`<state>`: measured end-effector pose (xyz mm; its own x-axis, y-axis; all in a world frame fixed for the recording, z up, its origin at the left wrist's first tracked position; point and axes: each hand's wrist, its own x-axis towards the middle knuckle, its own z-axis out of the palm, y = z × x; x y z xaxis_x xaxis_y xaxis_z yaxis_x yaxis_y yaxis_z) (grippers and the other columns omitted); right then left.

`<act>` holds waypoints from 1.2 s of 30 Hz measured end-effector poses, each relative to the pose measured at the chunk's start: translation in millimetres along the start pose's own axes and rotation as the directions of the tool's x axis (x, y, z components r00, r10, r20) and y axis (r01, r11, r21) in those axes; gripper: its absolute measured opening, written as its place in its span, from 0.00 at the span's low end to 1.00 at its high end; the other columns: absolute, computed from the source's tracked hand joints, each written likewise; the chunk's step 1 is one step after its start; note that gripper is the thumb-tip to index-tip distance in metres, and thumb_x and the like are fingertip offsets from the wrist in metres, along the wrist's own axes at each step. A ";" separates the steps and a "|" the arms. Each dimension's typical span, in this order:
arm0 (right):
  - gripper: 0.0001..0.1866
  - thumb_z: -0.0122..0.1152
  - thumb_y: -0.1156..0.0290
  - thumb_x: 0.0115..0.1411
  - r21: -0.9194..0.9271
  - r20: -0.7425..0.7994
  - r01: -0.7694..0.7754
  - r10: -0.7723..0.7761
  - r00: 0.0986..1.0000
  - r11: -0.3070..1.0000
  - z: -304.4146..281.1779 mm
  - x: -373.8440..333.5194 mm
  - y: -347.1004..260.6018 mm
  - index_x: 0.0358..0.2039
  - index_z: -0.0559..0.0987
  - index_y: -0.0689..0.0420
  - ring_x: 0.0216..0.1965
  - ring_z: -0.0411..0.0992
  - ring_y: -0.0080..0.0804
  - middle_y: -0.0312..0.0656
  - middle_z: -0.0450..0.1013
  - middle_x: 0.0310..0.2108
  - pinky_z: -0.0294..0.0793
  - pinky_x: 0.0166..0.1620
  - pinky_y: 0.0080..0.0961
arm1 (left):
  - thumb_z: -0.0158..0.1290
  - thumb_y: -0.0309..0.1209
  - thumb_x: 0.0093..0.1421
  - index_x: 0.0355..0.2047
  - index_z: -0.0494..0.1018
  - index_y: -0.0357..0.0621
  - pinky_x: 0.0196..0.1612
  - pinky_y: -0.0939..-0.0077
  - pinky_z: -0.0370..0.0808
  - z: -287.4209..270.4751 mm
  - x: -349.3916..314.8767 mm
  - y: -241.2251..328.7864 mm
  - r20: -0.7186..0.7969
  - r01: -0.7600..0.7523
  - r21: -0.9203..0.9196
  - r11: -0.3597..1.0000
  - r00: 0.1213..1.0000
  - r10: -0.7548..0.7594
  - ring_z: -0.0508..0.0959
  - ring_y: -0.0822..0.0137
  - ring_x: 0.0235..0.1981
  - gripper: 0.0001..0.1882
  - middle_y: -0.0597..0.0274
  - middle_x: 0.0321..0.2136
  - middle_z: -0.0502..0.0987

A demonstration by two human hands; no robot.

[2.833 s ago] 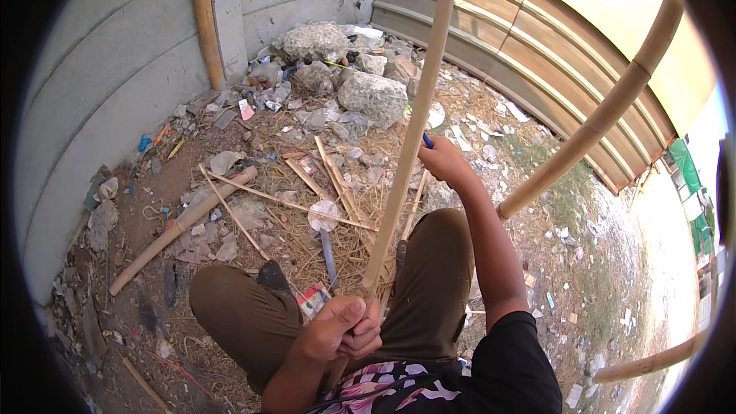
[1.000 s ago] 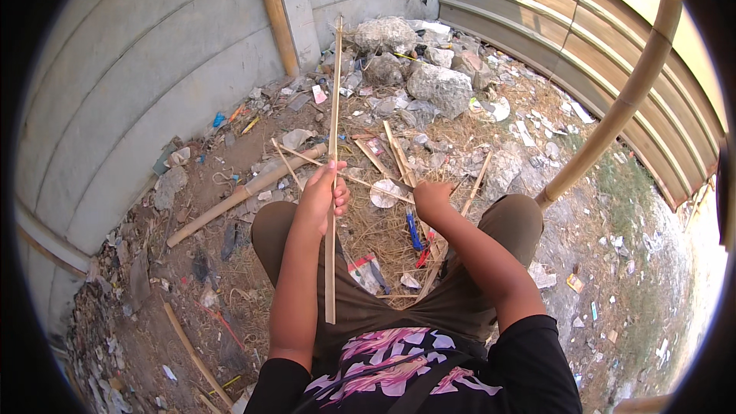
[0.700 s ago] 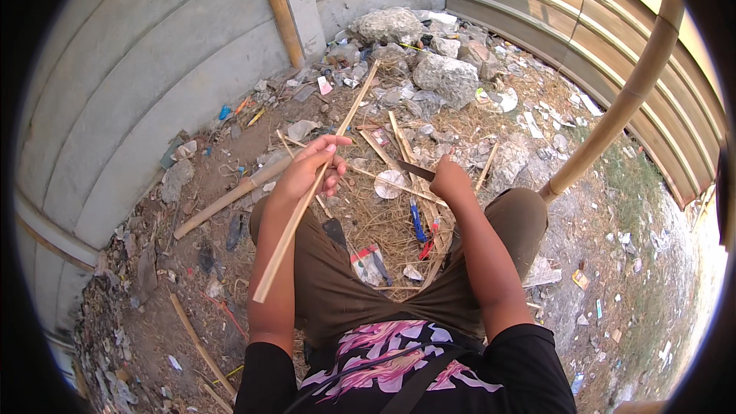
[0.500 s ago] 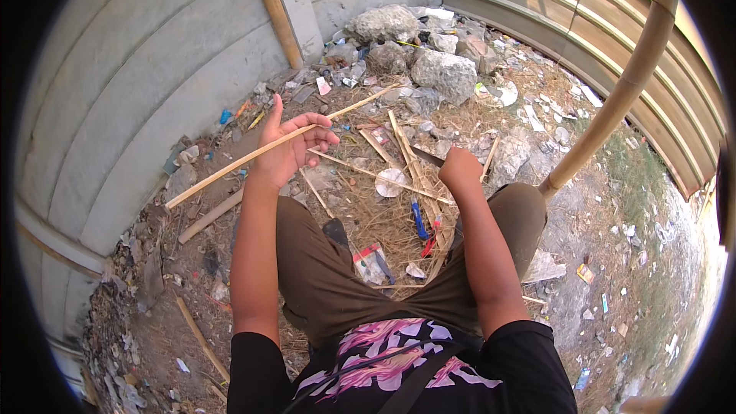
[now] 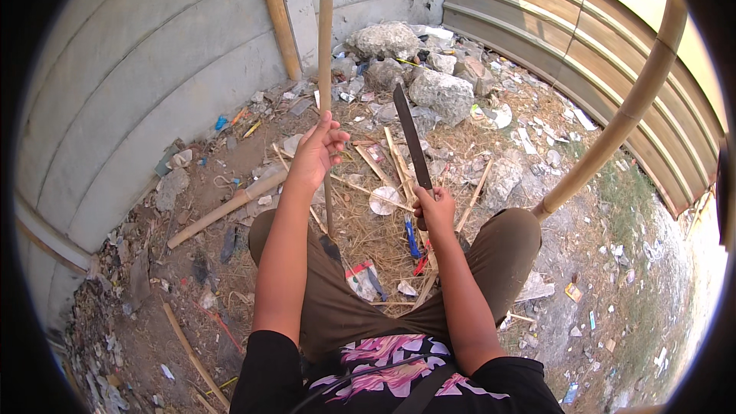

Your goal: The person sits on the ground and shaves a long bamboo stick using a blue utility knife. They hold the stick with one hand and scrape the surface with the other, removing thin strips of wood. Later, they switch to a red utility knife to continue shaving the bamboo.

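Note:
In my left hand is a long bamboo strip, pinched near its middle. It stands nearly upright, its broad face showing and its lower end close to my left knee. My right hand is closed round the handle of a machete, whose dark blade points up and away from me. Blade and strip are apart. Several split bamboo strips lie on the ground between my knees, beside a blue-handled tool and a red one.
A round bamboo piece lies left of my knee. A thick bamboo pole slants up past my right knee. Rocks and litter fill the far corner, between a concrete wall and a ribbed fence.
The bamboo strip has swung from a low slant to nearly upright in my left hand. My right hand has come nearer and lower, and the machete blade has turned to point upward.

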<state>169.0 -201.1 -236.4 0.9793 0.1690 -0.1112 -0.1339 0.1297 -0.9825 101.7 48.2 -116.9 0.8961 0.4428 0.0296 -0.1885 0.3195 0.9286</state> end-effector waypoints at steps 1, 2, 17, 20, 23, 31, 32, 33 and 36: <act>0.17 0.71 0.61 0.54 -0.039 0.079 -0.116 0.118 0.990 0.993 7.0 -3.9 21.0 0.27 0.76 0.62 0.17 0.72 0.27 0.41 0.75 0.21 0.71 0.22 0.24 | 0.60 0.54 0.61 0.40 0.70 0.47 0.23 0.83 0.68 0.0 -1.7 -5.8 -0.025 0.035 -0.047 0.998 0.999 -0.036 0.74 0.78 0.25 0.24 0.62 0.27 0.80; 0.17 0.70 0.62 0.56 -0.080 0.147 -0.234 0.244 0.959 0.969 9.4 -4.0 52.8 0.25 0.75 0.62 0.16 0.71 0.28 0.40 0.74 0.20 0.70 0.21 0.26 | 0.58 0.52 0.63 0.40 0.70 0.47 0.23 0.83 0.68 -1.1 -1.9 -12.9 -0.016 0.025 -0.027 0.999 1.000 -0.025 0.73 0.78 0.24 0.21 0.63 0.27 0.80; 0.23 0.68 0.53 0.49 -0.614 0.113 0.017 0.067 0.991 0.789 26.0 -43.3 181.5 0.25 0.79 0.65 0.24 0.76 0.45 0.50 0.78 0.27 0.76 0.33 0.33 | 0.57 0.44 0.65 0.48 0.78 0.43 0.25 0.81 0.64 -37.6 -7.2 -21.8 -0.206 0.159 0.633 0.758 0.978 -0.034 0.65 0.81 0.19 0.20 0.77 0.19 0.67; 0.22 0.68 0.56 0.48 -0.831 -0.042 -0.166 0.238 0.970 0.531 -6.8 -55.4 233.5 0.29 0.81 0.67 0.30 0.79 0.52 0.56 0.78 0.28 0.78 0.39 0.39 | 0.61 0.47 0.61 0.44 0.80 0.41 0.34 0.77 0.68 -19.9 -5.9 -36.1 -0.203 0.064 0.658 0.750 0.975 0.095 0.69 0.78 0.29 0.22 0.73 0.26 0.73; 0.21 0.67 0.59 0.48 -0.773 -0.066 -0.282 0.370 0.927 0.569 -13.1 -39.2 242.1 0.30 0.82 0.68 0.34 0.79 0.57 0.62 0.78 0.28 0.78 0.43 0.44 | 0.58 0.49 0.64 0.43 0.78 0.41 0.37 0.78 0.70 0.6 -2.3 -30.2 -0.214 -0.196 0.572 0.796 0.902 0.375 0.71 0.76 0.31 0.22 0.69 0.30 0.74; 0.17 0.64 0.61 0.51 -0.680 0.038 0.005 0.028 0.999 0.733 24.1 -51.1 176.9 0.29 0.82 0.65 0.34 0.78 0.59 0.60 0.77 0.27 0.77 0.42 0.46 | 0.51 0.54 0.68 0.16 0.55 0.52 0.19 0.79 0.58 8.1 14.5 -37.0 -0.188 -0.316 0.133 0.939 0.922 0.337 0.59 0.78 0.15 0.30 0.73 0.14 0.57; 0.17 0.64 0.61 0.51 -0.732 0.063 0.022 0.035 0.997 0.681 15.5 -53.6 195.0 0.29 0.82 0.65 0.34 0.78 0.59 0.60 0.77 0.27 0.77 0.42 0.46 | 0.50 0.54 0.67 0.14 0.52 0.54 0.17 0.79 0.55 11.0 17.4 -37.3 -0.193 -0.303 0.120 0.945 0.927 0.322 0.56 0.78 0.13 0.32 0.74 0.12 0.54; 0.17 0.64 0.61 0.51 -0.775 0.084 -0.021 0.136 0.987 0.631 3.3 -54.1 214.4 0.30 0.82 0.65 0.33 0.78 0.58 0.61 0.77 0.27 0.77 0.42 0.46 | 0.53 0.50 0.67 0.12 0.50 0.55 0.14 0.78 0.49 15.1 20.5 -35.2 -0.213 -0.323 0.071 0.944 0.919 0.331 0.52 0.78 0.10 0.32 0.75 0.09 0.50; 0.18 0.63 0.61 0.51 -0.851 0.123 -0.038 0.268 0.955 0.524 -14.0 -50.8 239.5 0.31 0.82 0.66 0.32 0.79 0.56 0.63 0.76 0.26 0.77 0.40 0.44 | 0.55 0.42 0.67 0.12 0.53 0.56 0.14 0.76 0.49 -0.4 33.8 -36.6 -0.301 -0.326 0.104 0.940 0.890 0.342 0.53 0.78 0.08 0.30 0.76 0.09 0.53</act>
<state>89.4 -192.3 -468.2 0.8812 0.3164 -0.3513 0.0220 -0.7698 -0.6379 138.7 51.8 -150.0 0.6124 0.7556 0.2325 -0.4276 0.0692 0.9013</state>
